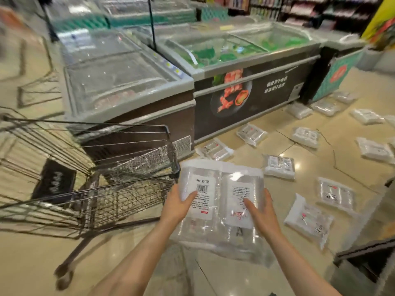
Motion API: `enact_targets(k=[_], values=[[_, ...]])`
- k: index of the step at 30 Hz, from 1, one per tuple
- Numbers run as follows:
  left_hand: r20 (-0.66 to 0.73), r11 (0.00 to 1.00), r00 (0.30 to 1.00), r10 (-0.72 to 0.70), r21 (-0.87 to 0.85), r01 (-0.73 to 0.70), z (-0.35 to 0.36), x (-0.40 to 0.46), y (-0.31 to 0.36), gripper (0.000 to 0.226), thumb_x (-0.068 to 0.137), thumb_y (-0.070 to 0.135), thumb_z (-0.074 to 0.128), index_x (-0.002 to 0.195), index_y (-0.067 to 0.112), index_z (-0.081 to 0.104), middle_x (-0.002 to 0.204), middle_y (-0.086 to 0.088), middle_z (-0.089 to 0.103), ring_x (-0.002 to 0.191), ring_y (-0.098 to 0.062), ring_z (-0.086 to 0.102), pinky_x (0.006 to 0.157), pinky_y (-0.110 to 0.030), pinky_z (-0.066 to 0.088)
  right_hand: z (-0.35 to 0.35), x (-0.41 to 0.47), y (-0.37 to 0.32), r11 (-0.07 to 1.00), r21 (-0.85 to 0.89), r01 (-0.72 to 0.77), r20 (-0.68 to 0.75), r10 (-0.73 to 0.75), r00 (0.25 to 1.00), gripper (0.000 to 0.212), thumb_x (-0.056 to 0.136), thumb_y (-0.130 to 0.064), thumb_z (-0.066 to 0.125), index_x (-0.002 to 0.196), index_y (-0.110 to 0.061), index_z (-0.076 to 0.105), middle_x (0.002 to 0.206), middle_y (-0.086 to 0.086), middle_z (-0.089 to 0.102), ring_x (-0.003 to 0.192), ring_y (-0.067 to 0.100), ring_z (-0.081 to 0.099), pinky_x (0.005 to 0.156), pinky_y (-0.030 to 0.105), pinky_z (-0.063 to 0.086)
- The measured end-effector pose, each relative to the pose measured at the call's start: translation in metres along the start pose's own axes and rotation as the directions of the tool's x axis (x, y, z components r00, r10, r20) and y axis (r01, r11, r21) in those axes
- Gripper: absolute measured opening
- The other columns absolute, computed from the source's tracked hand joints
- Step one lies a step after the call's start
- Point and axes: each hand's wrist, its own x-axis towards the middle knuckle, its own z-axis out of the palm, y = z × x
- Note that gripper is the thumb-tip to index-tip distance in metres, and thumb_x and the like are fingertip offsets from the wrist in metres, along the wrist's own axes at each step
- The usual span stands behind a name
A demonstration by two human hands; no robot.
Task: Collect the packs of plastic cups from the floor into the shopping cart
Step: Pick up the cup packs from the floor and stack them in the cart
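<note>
A clear pack of plastic cups point(221, 195) with white labels is held up in front of me, just right of the wire shopping cart point(89, 189). My left hand point(178, 205) grips its left edge with the thumb across the barcode label. My right hand point(261, 213) grips its right edge, thumb on top. Several more packs lie scattered on the tiled floor to the right, such as one pack point(308, 221) near my right hand and another pack point(279, 166) farther off. The cart's basket shows only a dark panel inside.
Chest freezers point(128, 82) with glass lids stand behind the cart and along the back. Store shelves point(320, 9) fill the far right. A dark grey unit point(367, 265) sits at the lower right edge.
</note>
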Motion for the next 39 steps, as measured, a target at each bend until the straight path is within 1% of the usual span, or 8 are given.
enact_targets(k=[9,14,18,23,27,31,35,39], values=[[-0.198,0.997,0.979,-0.049,-0.070,0.036,-0.152,-0.011,-0.064,0.055,0.084,0.053,0.062,0.129,0.025,0.048,0.114,0.009,0.062,0.096,-0.011,0.063,0.076,-0.031,0.056,0.139,-0.021,-0.096,0.993,0.047,0.109,0.146,-0.114,0.983,0.085,0.086,-0.039,0.067,0.152,-0.024,0.014,0.152,0.002,0.033,0.134,0.027,0.040,0.107,0.042,0.034],[-0.242,0.993,0.964,-0.110,-0.063,0.097,-0.239,0.003,-0.115,0.060,0.079,0.065,0.060,0.125,0.029,0.046,0.114,0.011,0.060,0.098,-0.009,0.061,0.076,-0.027,0.051,0.226,-0.037,-0.148,0.984,0.060,0.170,0.189,-0.178,0.966,0.071,0.088,-0.029,0.066,0.147,-0.023,0.026,0.121,-0.012,0.045,0.111,0.016,0.051,0.091,0.032,0.040],[-0.236,0.984,0.957,-0.168,-0.104,0.146,-0.287,0.014,-0.150,0.064,0.074,0.071,0.059,0.124,0.034,0.045,0.111,0.013,0.061,0.094,-0.007,0.063,0.079,-0.034,0.057,0.278,-0.041,-0.175,0.988,0.069,0.137,0.245,-0.150,0.958,0.088,0.076,-0.057,0.069,0.146,-0.034,0.021,0.137,-0.006,0.049,0.117,0.022,0.055,0.099,0.043,0.046],[-0.270,0.977,0.939,-0.210,-0.097,0.191,-0.327,0.042,-0.168,0.060,0.084,0.053,0.064,0.128,0.017,0.045,0.113,0.000,0.061,0.096,-0.017,0.060,0.077,-0.030,0.049,0.326,-0.022,-0.199,0.988,0.040,0.150,0.284,-0.155,0.946,0.074,0.076,-0.054,0.071,0.137,-0.041,0.030,0.130,-0.009,0.054,0.110,0.020,0.061,0.093,0.049,0.051],[-0.292,0.968,0.924,-0.248,-0.117,0.223,-0.349,0.079,-0.184,0.066,0.078,0.065,0.061,0.127,0.023,0.043,0.110,0.002,0.057,0.096,-0.017,0.057,0.082,-0.033,0.049,0.362,0.017,-0.221,0.987,0.021,0.159,0.348,-0.157,0.924,0.073,0.077,-0.050,0.072,0.137,-0.043,0.030,0.131,-0.004,0.057,0.104,0.021,0.065,0.082,0.049,0.057],[-0.325,0.961,0.905,-0.274,-0.132,0.243,-0.368,0.131,-0.193,0.070,0.072,0.074,0.055,0.126,0.032,0.043,0.107,0.006,0.057,0.092,-0.014,0.059,0.074,-0.035,0.054,0.402,0.061,-0.252,0.976,0.012,0.219,0.363,-0.208,0.908,0.080,0.084,-0.041,0.067,0.149,-0.027,0.022,0.143,-0.008,0.042,0.117,0.016,0.053,0.093,0.043,0.051],[-0.320,0.972,0.918,-0.233,-0.093,0.214,-0.382,0.184,-0.195,0.055,0.088,0.050,0.057,0.135,0.026,0.044,0.113,0.008,0.054,0.097,-0.013,0.058,0.073,-0.028,0.048,0.450,0.118,-0.261,0.972,-0.049,0.229,0.399,-0.191,0.897,0.088,0.085,-0.047,0.063,0.152,-0.023,0.013,0.155,-0.003,0.024,0.139,0.022,0.032,0.111,0.048,0.032],[-0.286,0.966,0.923,-0.256,-0.036,0.257,-0.386,0.227,-0.222,0.057,0.086,0.063,0.053,0.135,0.036,0.043,0.121,0.010,0.058,0.105,-0.009,0.059,0.086,-0.034,0.053,0.490,0.160,-0.260,0.977,-0.039,0.208,0.473,-0.165,0.865,0.079,0.085,-0.041,0.065,0.149,-0.024,0.021,0.132,-0.012,0.043,0.108,0.008,0.050,0.088,0.033,0.046]])
